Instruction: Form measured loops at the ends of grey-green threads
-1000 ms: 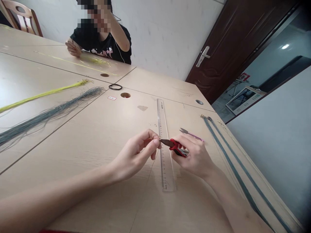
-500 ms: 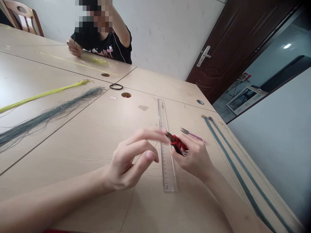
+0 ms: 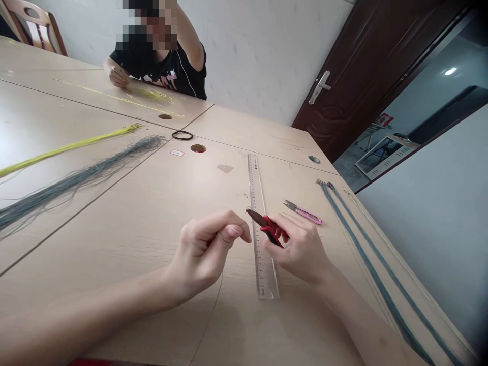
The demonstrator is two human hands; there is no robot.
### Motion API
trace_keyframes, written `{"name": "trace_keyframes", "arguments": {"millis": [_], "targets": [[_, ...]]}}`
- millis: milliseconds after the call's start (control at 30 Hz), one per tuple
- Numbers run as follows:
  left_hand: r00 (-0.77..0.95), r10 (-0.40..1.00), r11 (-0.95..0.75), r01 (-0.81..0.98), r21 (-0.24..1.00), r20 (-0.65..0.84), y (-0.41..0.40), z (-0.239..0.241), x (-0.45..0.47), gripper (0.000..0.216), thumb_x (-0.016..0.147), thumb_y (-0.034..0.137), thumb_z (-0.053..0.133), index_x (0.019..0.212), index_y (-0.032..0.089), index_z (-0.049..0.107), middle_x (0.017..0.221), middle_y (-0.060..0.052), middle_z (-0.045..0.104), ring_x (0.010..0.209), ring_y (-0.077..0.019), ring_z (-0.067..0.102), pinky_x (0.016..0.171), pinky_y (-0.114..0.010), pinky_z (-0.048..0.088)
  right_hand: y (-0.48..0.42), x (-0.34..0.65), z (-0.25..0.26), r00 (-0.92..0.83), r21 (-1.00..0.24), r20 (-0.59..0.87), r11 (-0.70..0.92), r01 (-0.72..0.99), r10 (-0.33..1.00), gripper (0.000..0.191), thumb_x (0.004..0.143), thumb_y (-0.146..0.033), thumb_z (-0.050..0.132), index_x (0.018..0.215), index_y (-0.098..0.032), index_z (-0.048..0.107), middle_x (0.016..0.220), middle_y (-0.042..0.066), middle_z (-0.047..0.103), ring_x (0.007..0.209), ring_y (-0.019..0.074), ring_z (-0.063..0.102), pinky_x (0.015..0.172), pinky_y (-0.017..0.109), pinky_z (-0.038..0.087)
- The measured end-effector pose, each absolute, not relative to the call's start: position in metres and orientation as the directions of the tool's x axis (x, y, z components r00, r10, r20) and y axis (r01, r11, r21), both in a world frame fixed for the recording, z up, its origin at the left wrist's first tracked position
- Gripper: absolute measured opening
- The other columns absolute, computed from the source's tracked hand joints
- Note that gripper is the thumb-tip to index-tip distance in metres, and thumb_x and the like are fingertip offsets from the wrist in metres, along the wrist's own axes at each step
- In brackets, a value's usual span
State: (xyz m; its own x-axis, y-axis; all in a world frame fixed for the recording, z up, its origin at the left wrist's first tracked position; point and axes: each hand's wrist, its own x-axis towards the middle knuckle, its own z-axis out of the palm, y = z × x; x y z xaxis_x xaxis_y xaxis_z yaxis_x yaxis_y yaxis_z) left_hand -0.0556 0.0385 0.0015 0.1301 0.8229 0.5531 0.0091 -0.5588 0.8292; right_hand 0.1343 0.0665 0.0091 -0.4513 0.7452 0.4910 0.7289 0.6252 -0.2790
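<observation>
A left hand (image 3: 213, 244) curled beside dark-nosed, red-handled pliers (image 3: 261, 220) held over a clear ruler (image 3: 267, 277) by the right hand (image 3: 299, 244).
Left to right on the table (image 3: 152, 218): a yellow thread bundle (image 3: 72, 148) and a frayed grey-blue bundle (image 3: 84, 178); a round hole (image 3: 194, 147) with something red inside; the left fingers, closed with thumb against index, a fine thread (image 3: 212, 310) showing below, though whether they pinch it I cannot tell; the pliers, slim and tapered, a tiny unclear piece at their tip, right fingers wrapped around the handles; pink-handled snips (image 3: 303, 211); and blue cords (image 3: 358, 247).
</observation>
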Motion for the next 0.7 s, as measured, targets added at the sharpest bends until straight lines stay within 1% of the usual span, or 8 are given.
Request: {"name": "trace_keyframes", "arguments": {"millis": [100,200,300,367,467,567,633,700], "targets": [[0.159,0.83,-0.542,0.002,0.841,0.535,0.04,0.001,-0.056,0.03,0.093,0.035,0.039,0.074,0.02,0.057,0.06,0.001,0.048,0.048,-0.0104,0.029,0.06,-0.032,0.037,0.065,0.132,0.008,-0.433,-0.282,0.493,0.609,0.741,0.755,0.008,0.069,-0.014,0.055,0.075,-0.019,0.055,0.055,-0.005,0.044,0.048,0.009,0.039,0.046,0.021,0.03],[0.27,0.812,-0.527,-0.043,0.849,0.517,0.04,0.002,-0.059,0.03,0.093,0.034,0.039,0.074,0.019,0.056,0.053,0.002,0.041,0.048,-0.0114,0.031,0.06,-0.032,0.036,0.067,0.134,0.008,-0.447,-0.273,0.491,0.619,0.736,0.748,0.007,0.069,-0.013,0.056,0.072,-0.019,0.053,0.054,-0.006,0.043,0.047,0.0084,0.039,0.045,0.02,0.03],[0.349,0.755,-0.535,-0.163,0.829,0.556,0.041,0.004,-0.06,0.025,0.091,0.034,0.04,0.078,0.018,0.055,0.06,-0.001,0.05,0.058,-0.0152,0.045,0.071,-0.037,0.039,0.073,0.139,0.01,-0.436,-0.244,0.531,0.624,0.742,0.726,0.005,0.071,-0.014,0.055,0.071,-0.018,0.052,0.054,-0.005,0.044,0.049,0.0099,0.04,0.048,0.022,0.032],[0.288,0.764,-0.502,-0.298,0.812,0.578,0.044,0.006,-0.058,0.018,0.09,0.031,0.04,0.082,0.019,0.05,0.074,-0.004,0.057,0.067,-0.0175,0.053,0.08,-0.04,0.039,0.076,0.142,0.01,-0.435,-0.219,0.563,0.634,0.742,0.703,0.005,0.071,-0.014,0.054,0.075,-0.018,0.054,0.056,-0.004,0.045,0.051,0.0112,0.042,0.051,0.023,0.035],[0.117,0.861,-0.415,-0.402,0.817,0.495,0.053,0.007,-0.055,0.007,0.088,0.024,0.04,0.083,0.02,0.043,0.085,-0.003,0.059,0.072,-0.018,0.056,0.08,-0.039,0.04,0.078,0.144,0.009,-0.445,-0.185,0.597,0.653,0.734,0.668,0.009,0.07,-0.013,0.053,0.077,-0.018,0.056,0.057,-0.002,0.048,0.053,0.0122,0.044,0.052,0.024,0.035],[0.085,0.941,-0.305,-0.208,0.929,0.328,0.059,0.007,-0.052,0.012,0.089,0.026,0.042,0.081,0.019,0.048,0.087,-0.003,0.058,0.085,-0.019,0.054,0.082,-0.036,0.039,0.077,0.144,0.008,-0.455,-0.161,0.616,0.668,0.727,0.644,0.009,0.07,-0.013,0.053,0.077,-0.018,0.056,0.058,-0.002,0.05,0.055,0.0128,0.046,0.051,0.024,0.035],[0.165,0.96,-0.226,-0.016,0.974,0.225,0.06,0.008,-0.051,0.019,0.089,0.032,0.045,0.082,0.018,0.054,0.086,-0.002,0.058,0.091,-0.0195,0.053,0.085,-0.034,0.037,0.076,0.143,0.009,-0.466,-0.149,0.616,0.675,0.722,0.635,0.01,0.071,-0.014,0.053,0.079,-0.018,0.056,0.06,-0.001,0.051,0.056,0.0132,0.046,0.053,0.025,0.036],[0.25,0.953,-0.198,0.097,0.975,0.169,0.058,0.01,-0.05,0.023,0.089,0.037,0.046,0.085,0.018,0.058,0.088,-0.002,0.06,0.094,-0.0196,0.053,0.086,-0.033,0.037,0.075,0.143,0.01,-0.477,-0.137,0.612,0.679,0.721,0.63,0.012,0.071,-0.014,0.054,0.082,-0.018,0.056,0.061,-0.001,0.052,0.056,0.0133,0.047,0.054,0.025,0.037]]}}
